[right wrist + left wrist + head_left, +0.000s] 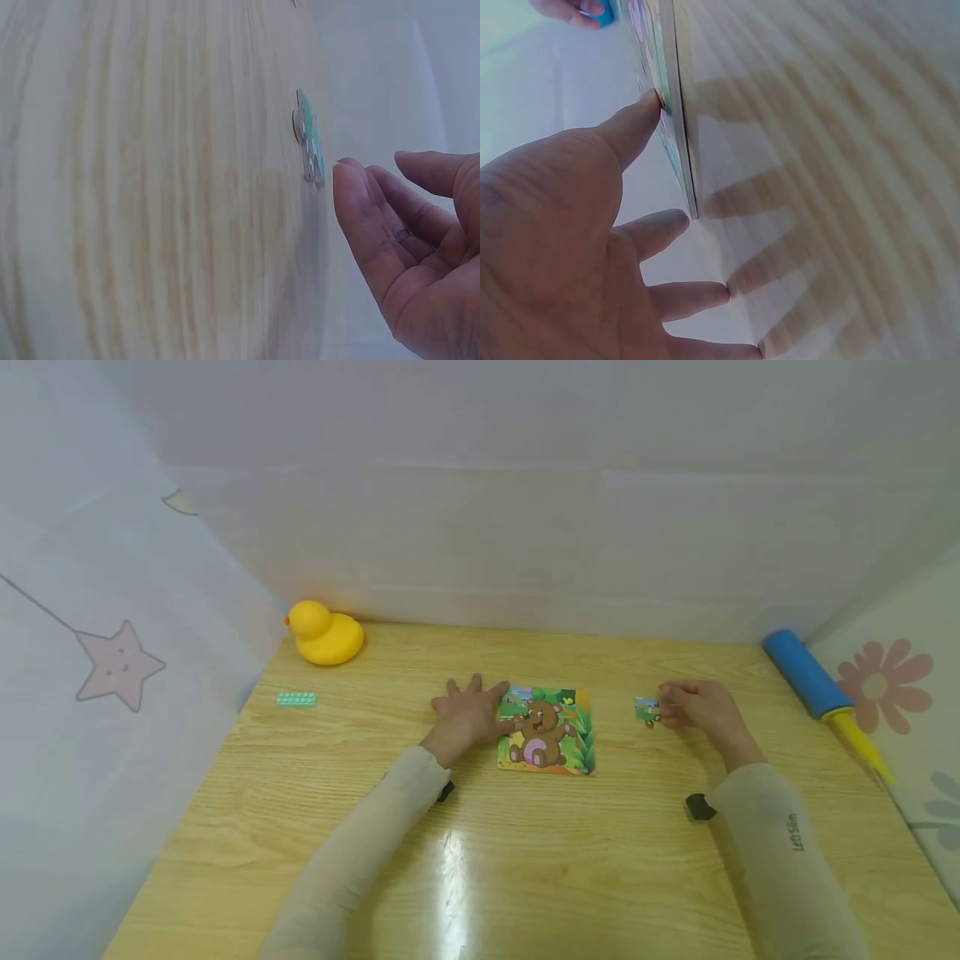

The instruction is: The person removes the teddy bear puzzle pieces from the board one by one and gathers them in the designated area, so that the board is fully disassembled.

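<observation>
Nearest my head camera are the two pale sleeves, the right one [787, 852] coming in from five o'clock, the left one [360, 852] from seven. They run out over the wooden table [525, 860] toward the middle of it.

My left hand [468, 714] lies flat with its fingers spread, at nine o'clock of the bear puzzle [546, 729]. The thumb [634, 124] touches the board's left edge; from the wrist view I read this as bracing, so the board does not slide on the smooth wood. The grip there is open and pressing, not curled round anything.

My right hand [701, 708] sits at three o'clock of the puzzle, well apart from it. Just beside its fingertips [352, 187] is a loose puzzle piece [647, 711], lying on the table. In the head view the fingers look bunched at the piece, but the right wrist view shows them relaxed and a small gap between them and the piece [309, 146], so I judge this grip loose and empty, about to close on or just off the piece.

Farther off: a yellow rubber duck [326, 632] at ten o'clock, a small green strip [296, 698] below it, and a blue and yellow hand pump [821, 689] at the right table edge, at two o'clock.
</observation>
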Demonstrator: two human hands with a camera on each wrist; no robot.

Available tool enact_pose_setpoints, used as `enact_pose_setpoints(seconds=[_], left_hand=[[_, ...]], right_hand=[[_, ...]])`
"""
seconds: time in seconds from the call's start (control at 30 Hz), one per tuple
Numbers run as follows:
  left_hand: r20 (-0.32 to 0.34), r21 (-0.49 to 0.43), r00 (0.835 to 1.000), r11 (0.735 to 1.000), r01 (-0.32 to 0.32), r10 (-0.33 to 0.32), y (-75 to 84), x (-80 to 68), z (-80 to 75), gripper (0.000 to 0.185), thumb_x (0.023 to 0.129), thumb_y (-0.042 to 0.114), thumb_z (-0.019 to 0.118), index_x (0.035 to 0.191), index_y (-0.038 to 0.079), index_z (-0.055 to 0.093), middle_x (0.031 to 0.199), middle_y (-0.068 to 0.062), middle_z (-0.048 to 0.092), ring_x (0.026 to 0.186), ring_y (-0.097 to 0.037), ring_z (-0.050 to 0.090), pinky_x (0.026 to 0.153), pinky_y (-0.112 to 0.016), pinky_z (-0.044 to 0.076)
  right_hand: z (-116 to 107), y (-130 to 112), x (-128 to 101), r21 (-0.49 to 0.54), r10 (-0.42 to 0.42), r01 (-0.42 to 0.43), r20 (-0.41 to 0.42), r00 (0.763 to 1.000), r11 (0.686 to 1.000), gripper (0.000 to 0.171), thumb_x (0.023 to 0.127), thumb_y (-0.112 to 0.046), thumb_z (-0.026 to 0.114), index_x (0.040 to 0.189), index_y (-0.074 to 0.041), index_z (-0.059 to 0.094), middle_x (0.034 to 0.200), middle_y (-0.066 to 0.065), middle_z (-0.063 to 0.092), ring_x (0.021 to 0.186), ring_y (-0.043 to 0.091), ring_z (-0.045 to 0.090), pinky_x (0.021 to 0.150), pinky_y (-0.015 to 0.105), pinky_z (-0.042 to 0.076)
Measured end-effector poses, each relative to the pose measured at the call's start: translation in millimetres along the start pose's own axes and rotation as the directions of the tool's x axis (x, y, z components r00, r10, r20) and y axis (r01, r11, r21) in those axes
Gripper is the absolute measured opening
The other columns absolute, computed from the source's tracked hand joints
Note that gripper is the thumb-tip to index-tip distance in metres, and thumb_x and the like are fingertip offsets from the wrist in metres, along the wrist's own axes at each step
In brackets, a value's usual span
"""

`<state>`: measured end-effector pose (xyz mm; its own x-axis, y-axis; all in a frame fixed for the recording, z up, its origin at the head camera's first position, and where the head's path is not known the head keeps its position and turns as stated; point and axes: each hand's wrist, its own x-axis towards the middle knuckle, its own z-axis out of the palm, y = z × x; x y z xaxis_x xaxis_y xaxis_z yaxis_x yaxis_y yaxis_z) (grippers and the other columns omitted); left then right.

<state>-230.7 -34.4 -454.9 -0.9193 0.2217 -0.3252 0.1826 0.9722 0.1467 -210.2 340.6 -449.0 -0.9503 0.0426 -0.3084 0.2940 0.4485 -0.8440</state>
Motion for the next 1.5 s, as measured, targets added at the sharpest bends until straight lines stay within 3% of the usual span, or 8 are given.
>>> enact_pose_setpoints(seconds=[0.27, 0.43, 0.63, 0.9, 1.23, 1.5], left_hand=[[-0.008, -0.017, 1.0, 1.0, -0.015, 0.015, 1.5, 0.2, -0.4, 0.084, 0.089, 0.071, 0.06, 0.16, 0.042, 0.027, 0.169, -0.013, 0.023, 0.149, -0.057, 0.021, 0.106, -0.076, 0.035], [-0.013, -0.02, 1.0, 1.0, -0.02, 0.02, 3.4, 1.5, 1.1, 0.082, 0.09, 0.07, 0.06, 0.16, 0.041, 0.028, 0.169, -0.011, 0.023, 0.151, -0.051, 0.024, 0.107, -0.074, 0.035], [-0.026, -0.056, 0.996, 0.995, -0.082, 0.08, 11.7, 0.5, 1.3, 0.08, 0.092, 0.068, 0.059, 0.16, 0.037, 0.03, 0.17, -0.008, 0.023, 0.155, -0.044, 0.02, 0.112, -0.072, 0.03], [-0.047, -0.076, 0.99, 0.988, -0.136, 0.133, 19.6, 2.1, 1.1, 0.079, 0.094, 0.066, 0.057, 0.16, 0.029, 0.032, 0.169, -0.006, 0.026, 0.156, -0.03, 0.025, 0.116, -0.069, 0.028], [-0.042, -0.096, 0.984, 0.98, -0.177, 0.173, 24.3, 10.1, 0.8, 0.079, 0.095, 0.06, 0.06, 0.16, 0.026, 0.032, 0.17, -0.007, 0.023, 0.156, -0.03, 0.025, 0.12, -0.068, 0.02], [-0.04, -0.075, 0.982, 0.98, -0.186, 0.183, 22.9, 10.3, 4.7, 0.08, 0.095, 0.062, 0.06, 0.16, 0.025, 0.033, 0.17, -0.005, 0.024, 0.156, -0.028, 0.025, 0.121, -0.066, 0.021]], right_hand=[[15, -7, 6, -0.012, -0.035, 0.035, 0.036, 0.999, 0.999, 0.057, 0.106, -0.034, 0.054, 0.144, 0.008, 0.05, 0.135, 0.03, 0.061, 0.088, 0.005, 0.074, 0.083, 0.028, 0.061], [30, -15, 11, 0.004, -0.01, 0.01, 0.04, 0.999, 1.0, 0.057, 0.104, -0.037, 0.056, 0.145, 0.004, 0.052, 0.137, 0.028, 0.061, 0.09, 0.008, 0.075, 0.084, 0.03, 0.062], [49, -23, 17, 0.017, -0.004, 0.003, 0.075, 0.997, 1.0, 0.052, 0.105, -0.033, 0.056, 0.144, 0.002, 0.053, 0.136, 0.027, 0.062, 0.093, 0.012, 0.075, 0.088, 0.032, 0.061], [73, -36, 24, 0.012, -0.022, 0.02, 0.106, 0.994, 1.0, 0.044, 0.106, -0.028, 0.054, 0.14, 0.0, 0.059, 0.132, 0.025, 0.064, 0.097, 0.02, 0.074, 0.087, 0.034, 0.062], [97, -51, 33, -0.013, -0.076, 0.078, 0.111, 0.991, 0.997, 0.038, 0.104, -0.026, 0.058, 0.134, -0.002, 0.065, 0.116, 0.023, 0.071, 0.086, 0.015, 0.072, 0.079, 0.028, 0.062], [110, -58, 33, -0.015, -0.084, 0.088, 0.165, 0.983, 0.996, 0.041, 0.104, -0.027, 0.058, 0.136, -0.002, 0.064, 0.117, 0.023, 0.069, 0.09, 0.024, 0.072, 0.079, 0.033, 0.063]])
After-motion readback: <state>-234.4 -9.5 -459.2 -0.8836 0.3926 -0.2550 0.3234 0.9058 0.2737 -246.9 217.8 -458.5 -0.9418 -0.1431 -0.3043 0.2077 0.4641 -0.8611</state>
